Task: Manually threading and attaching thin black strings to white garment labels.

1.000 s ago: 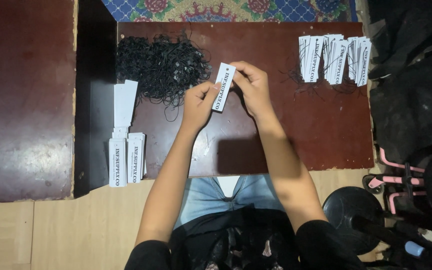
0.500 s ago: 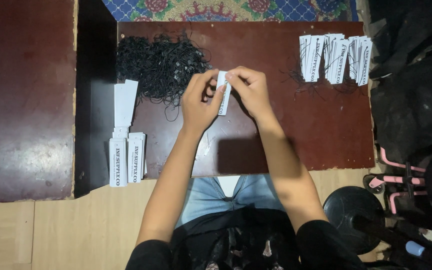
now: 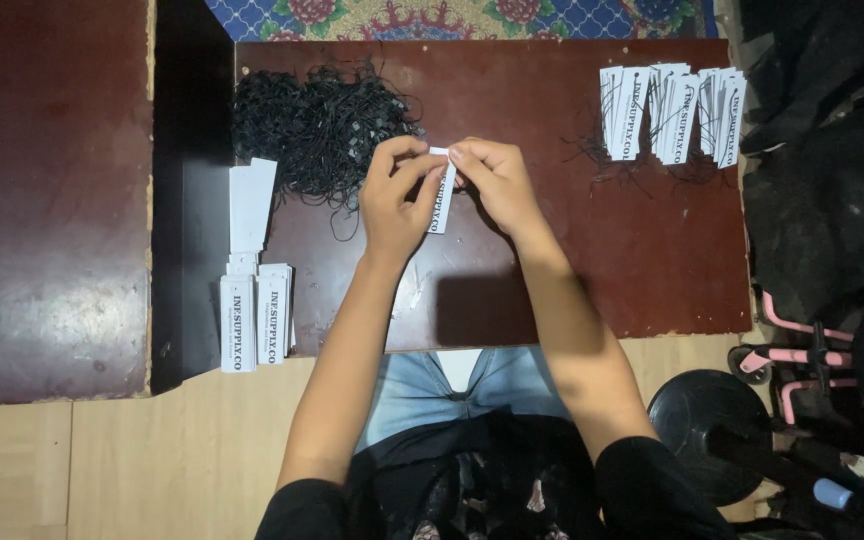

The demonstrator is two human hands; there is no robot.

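Note:
Both hands meet over the middle of a dark red-brown table (image 3: 572,270). My left hand (image 3: 397,195) and my right hand (image 3: 492,180) pinch the top end of one narrow white paper tag (image 3: 443,200) that hangs upright between them. A heap of thin black string loops (image 3: 317,125) lies just left of my left hand. Whether a string is in the fingers I cannot tell.
Stacks of white tags (image 3: 255,315) lie at the table's left edge. Finished-looking tags with black strings (image 3: 667,110) are fanned at the back right. A dark wooden board (image 3: 47,190) lies left, black bags (image 3: 832,150) and a pink-framed object (image 3: 832,355) right.
The tag has turned from tilted to nearly upright and shifted slightly toward me. Both hands' fingertips have closed together on its top end.

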